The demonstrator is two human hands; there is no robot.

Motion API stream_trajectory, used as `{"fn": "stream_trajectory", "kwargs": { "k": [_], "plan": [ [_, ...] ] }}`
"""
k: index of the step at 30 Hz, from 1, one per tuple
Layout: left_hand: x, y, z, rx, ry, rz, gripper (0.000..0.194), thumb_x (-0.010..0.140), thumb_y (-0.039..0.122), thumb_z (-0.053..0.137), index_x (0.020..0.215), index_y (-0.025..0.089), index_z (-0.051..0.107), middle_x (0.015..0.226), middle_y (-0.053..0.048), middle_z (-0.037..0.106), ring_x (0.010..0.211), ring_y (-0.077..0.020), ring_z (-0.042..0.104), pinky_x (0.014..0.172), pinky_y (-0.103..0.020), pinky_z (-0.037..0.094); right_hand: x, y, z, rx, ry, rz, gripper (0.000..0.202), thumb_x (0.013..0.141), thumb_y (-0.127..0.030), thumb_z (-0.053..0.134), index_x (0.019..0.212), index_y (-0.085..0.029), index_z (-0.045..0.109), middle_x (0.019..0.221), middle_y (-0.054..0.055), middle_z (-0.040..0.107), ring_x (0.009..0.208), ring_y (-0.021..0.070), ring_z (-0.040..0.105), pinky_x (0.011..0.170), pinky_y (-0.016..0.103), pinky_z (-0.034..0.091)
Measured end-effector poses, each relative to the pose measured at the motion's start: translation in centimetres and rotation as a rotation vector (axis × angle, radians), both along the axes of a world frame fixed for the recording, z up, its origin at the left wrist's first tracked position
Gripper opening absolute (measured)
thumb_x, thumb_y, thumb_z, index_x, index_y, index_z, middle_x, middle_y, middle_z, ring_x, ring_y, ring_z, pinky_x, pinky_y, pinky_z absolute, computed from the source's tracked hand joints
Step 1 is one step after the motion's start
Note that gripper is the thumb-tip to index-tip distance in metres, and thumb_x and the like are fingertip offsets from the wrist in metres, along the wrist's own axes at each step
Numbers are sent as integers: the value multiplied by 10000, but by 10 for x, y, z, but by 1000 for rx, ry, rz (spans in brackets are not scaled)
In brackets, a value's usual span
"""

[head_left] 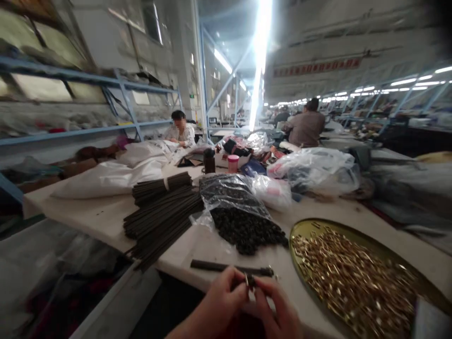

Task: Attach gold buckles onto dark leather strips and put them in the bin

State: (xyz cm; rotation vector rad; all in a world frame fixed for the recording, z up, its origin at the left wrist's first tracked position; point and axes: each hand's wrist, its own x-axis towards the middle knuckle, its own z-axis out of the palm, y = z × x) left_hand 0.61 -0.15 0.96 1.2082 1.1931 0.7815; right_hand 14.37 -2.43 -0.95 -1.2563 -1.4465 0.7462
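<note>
Close to the table's front edge, my left hand and my right hand meet with fingertips pinched together. Between them is a small shiny metal buckle with a dark piece against it; its exact shape is partly hidden by my fingers. Just beyond my fingers a dark strap lies across the table, small bits at its right end. Farther off, small black pieces, perhaps strap loops, spill from a clear plastic bag. On the right, an oval gold tray holds many gold-coloured metal buckles.
Bundled dark straps lie left of the bag, jutting over the table edge. Behind stand a dark bottle and a pink jar. White sacks and plastic bags cover the back. Two people work farther away.
</note>
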Motion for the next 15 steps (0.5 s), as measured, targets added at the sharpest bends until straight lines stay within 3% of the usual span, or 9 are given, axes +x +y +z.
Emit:
{"fn": "stream_trajectory", "kwargs": {
  "k": [2, 5, 10, 15],
  "plan": [
    [4, 0, 9, 32, -51, -32, 164, 766, 310, 522, 763, 153, 473, 572, 73, 451, 427, -32, 338, 413, -177, 261, 5, 1, 2, -63, 148, 38, 219, 813, -361, 481, 886, -199, 610, 826, 54, 647, 777, 170, 576, 723, 294, 469],
    [4, 1, 18, -19, -124, -83, 179, 769, 318, 533, 789, 148, 480, 573, 72, 450, 425, -27, 335, 414, -172, 240, 10, 1, 7, -204, 319, -10, 259, 786, -405, 518, 908, -183, 576, 795, 31, 627, 702, 142, 549, 682, 273, 460],
    [2, -1, 21, -102, -176, -89, 201, 784, 334, 537, 840, 148, 485, 574, 75, 445, 431, -21, 300, 413, -163, 207, 6, -4, 18, -323, 469, 126, 295, 778, -434, 540, 927, -182, 576, 835, 27, 613, 737, 132, 541, 717, 271, 450],
    [6, -1, 25, -71, -121, -120, 187, 794, 315, 532, 854, 141, 497, 611, 55, 497, 467, -34, 337, 439, -169, 249, 6, -1, 14, -498, 740, 224, 262, 759, -405, 593, 895, -181, 578, 713, -20, 571, 611, 76, 491, 618, 216, 417]
  ]
}}
